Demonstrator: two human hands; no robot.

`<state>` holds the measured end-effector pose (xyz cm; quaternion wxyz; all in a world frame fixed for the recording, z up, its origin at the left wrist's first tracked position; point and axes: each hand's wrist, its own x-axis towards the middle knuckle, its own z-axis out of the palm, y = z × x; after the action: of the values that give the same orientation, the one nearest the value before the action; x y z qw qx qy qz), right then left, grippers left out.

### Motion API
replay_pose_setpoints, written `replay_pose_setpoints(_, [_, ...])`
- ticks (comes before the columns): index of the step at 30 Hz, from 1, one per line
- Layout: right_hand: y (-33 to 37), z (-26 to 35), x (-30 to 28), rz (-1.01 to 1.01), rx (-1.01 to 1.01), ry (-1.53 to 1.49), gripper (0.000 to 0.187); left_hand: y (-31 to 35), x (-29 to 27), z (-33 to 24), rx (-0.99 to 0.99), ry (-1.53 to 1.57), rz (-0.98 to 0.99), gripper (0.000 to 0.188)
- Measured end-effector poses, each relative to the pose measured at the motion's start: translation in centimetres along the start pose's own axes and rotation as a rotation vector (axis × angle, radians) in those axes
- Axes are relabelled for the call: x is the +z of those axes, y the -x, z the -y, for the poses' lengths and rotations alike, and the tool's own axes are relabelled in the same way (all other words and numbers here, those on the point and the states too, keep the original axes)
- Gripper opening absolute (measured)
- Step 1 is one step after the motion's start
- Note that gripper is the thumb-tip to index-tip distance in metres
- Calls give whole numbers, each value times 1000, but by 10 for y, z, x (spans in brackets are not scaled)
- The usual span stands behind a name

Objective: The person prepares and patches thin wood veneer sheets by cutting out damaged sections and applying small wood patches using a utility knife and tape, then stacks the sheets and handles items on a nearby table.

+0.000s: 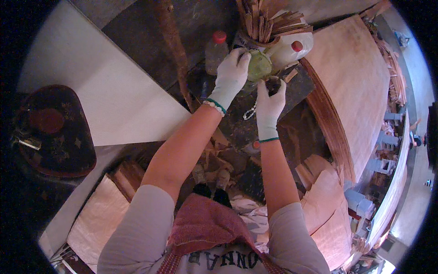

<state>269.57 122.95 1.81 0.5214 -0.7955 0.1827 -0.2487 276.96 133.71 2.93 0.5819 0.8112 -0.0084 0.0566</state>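
Observation:
My left hand (pixel 231 73), in a white glove with a green cuff, grips the left side of a round, translucent green container (pixel 260 65). A pale bead bracelet circles that wrist. Close to the container's near rim is my right hand (pixel 271 104), gloved alike, with its fingers curled and the thumb bent toward them. Between them shows something dark that I cannot make out. A strand of white beads (pixel 249 112) hangs or lies left of the right hand.
Behind the hands stand a red-capped clear bottle (pixel 217 55), a white jug (pixel 294 49) and a container of wood strips (pixel 262 23). Stacked veneer sheets (pixel 349 91) rise at right. A white board (pixel 105 82) and a dark patterned stool seat (pixel 57 132) lie left.

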Motion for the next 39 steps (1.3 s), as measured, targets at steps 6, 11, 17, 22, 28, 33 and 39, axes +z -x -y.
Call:
replay_pose_setpoints(6, [6,11,-28,-33,171,-233,33,16,-4,-42,55,322,126,46])
replay_pose_setpoints(11, [47,19,-63,27,429,-414,25,73,-15,-54,6,458,453,50])
replay_pose_setpoints(17, [102,-58,-130,174,871,-651,33,158,5,-5,568,-497,704,34])
replay_pose_setpoints(22, [105,-87,-126,292,640,-147,30,181,21,35,865,-502,520,32])
replay_pose_setpoints(28, [29,-111,-98,50,726,-354,29,205,12,17,557,-310,324,26])
replay_pose_setpoints(33, [-5,-127,-78,84,771,-336,48,303,-16,80,244,-266,406,25])
replay_pose_setpoints(39, [10,-123,-75,26,800,-419,27,359,-56,123,89,-353,529,22])
